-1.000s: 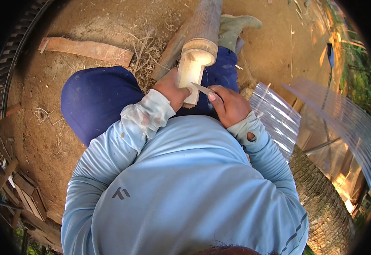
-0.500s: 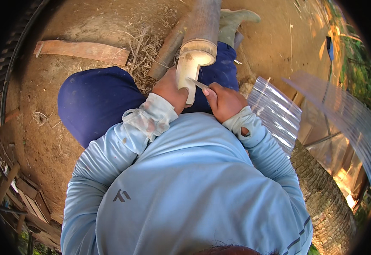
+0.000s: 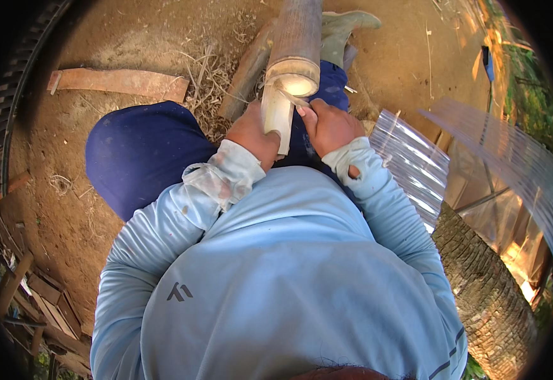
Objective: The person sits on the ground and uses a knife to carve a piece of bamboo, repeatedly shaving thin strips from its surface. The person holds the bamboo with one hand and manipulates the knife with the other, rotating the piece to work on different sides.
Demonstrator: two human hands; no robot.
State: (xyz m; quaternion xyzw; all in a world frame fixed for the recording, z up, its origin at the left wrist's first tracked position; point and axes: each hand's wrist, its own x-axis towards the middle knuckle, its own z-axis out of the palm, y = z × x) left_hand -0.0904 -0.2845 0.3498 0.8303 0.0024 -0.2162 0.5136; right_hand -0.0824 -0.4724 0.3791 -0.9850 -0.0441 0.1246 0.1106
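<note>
Bamboo pole ahead of my left hand, clamped on its cut tongue; I judge it stiff, fairly heavy, best held there. My right hand grips a knife angled over the tongue's base.

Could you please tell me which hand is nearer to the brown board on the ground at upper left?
Left. The left hand, gripping the bamboo pole, is below and right of the board in the picture; the right hand, holding the knife, is farther right.
</note>
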